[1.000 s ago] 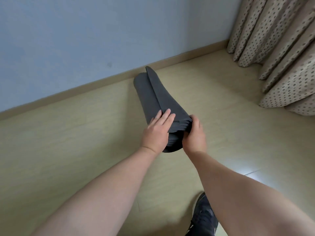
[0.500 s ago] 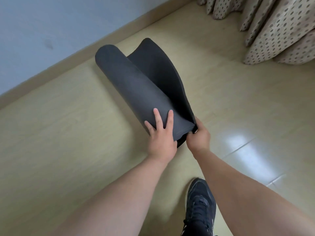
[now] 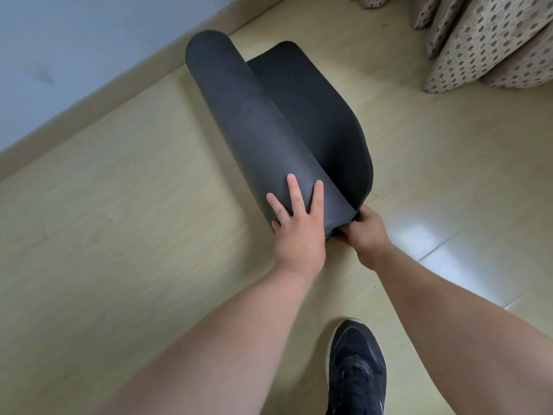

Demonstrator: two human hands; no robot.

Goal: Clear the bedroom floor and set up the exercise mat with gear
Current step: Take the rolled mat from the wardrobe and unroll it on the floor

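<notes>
Mat (image 3: 269, 121), tightly rolled 1 second ago, now lies on the floor (image 3: 119, 205) by the far wall (image 3: 74, 40) with its loose flap opened rightward, the left hand (image 3: 299, 232) pressing flat-fingered on the roll and the right hand (image 3: 366, 232) pinching the flap's near corner, so unrolling looks begun.

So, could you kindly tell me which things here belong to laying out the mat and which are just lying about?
Part of the job: mat, partly unrolled; left hand, flat on the roll; right hand, gripping the mat's near edge; floor under it.
Not part of it: curtain, shoe on the person's foot, wall.
</notes>
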